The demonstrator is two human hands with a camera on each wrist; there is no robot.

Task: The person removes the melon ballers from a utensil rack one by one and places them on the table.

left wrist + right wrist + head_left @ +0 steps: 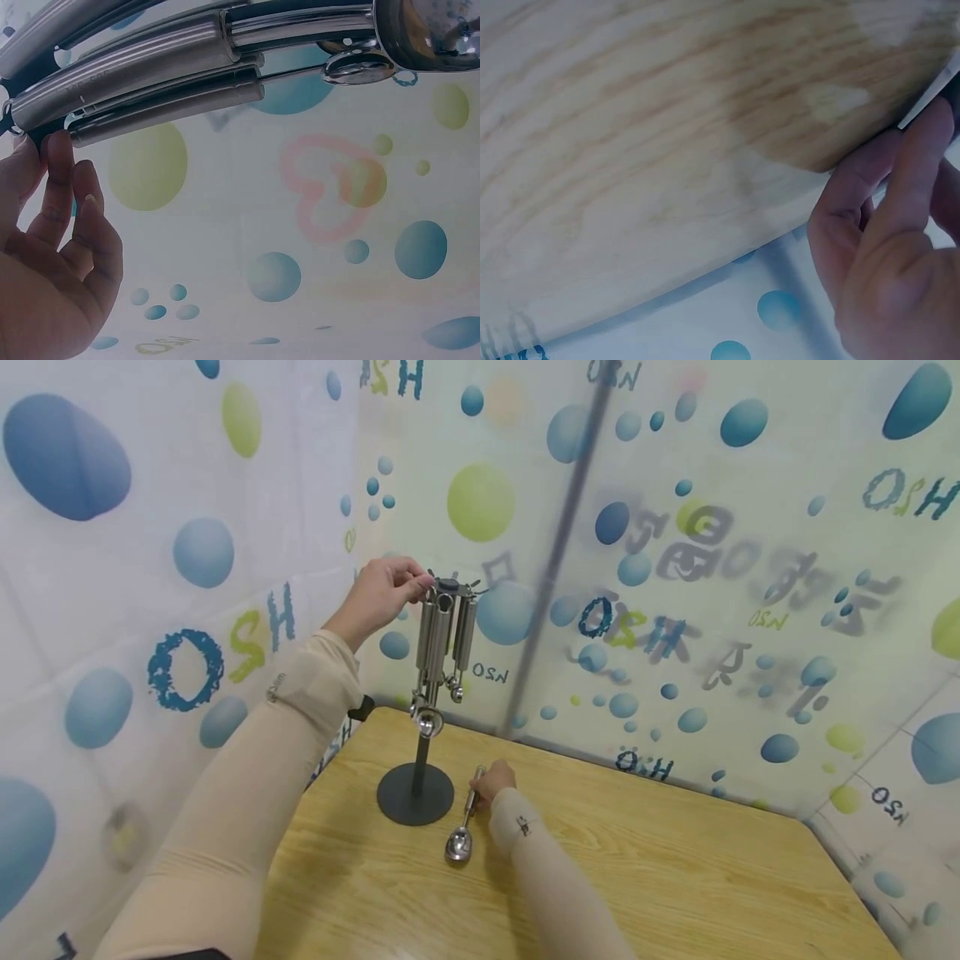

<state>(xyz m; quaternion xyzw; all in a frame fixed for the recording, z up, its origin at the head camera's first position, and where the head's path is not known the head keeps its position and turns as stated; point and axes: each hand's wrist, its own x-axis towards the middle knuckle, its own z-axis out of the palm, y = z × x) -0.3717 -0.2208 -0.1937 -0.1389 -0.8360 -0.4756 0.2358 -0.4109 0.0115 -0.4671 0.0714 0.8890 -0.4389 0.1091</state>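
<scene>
A utensil stand (417, 793) with a round dark base rises from the table, several steel-handled utensils (444, 635) hanging around its top. My left hand (385, 593) pinches the stand's hooked top at its left side, thumb and fingers close together. In the left wrist view, the fingertips (60, 142) meet the upper end of the hanging handles; exactly which part they grip is partly hidden. On the table right of the base lies a steel ice cream scoop (459, 843), bowl towards me. My right hand (495, 781) holds its handle from the right; the right wrist view shows only the handle's edge.
The wooden table (637, 868) stretches to the right and front. Patterned curtains (675, 635) with blue and green spots hang close behind it and along the left side. A small black object (362, 707) shows at the table's far left corner.
</scene>
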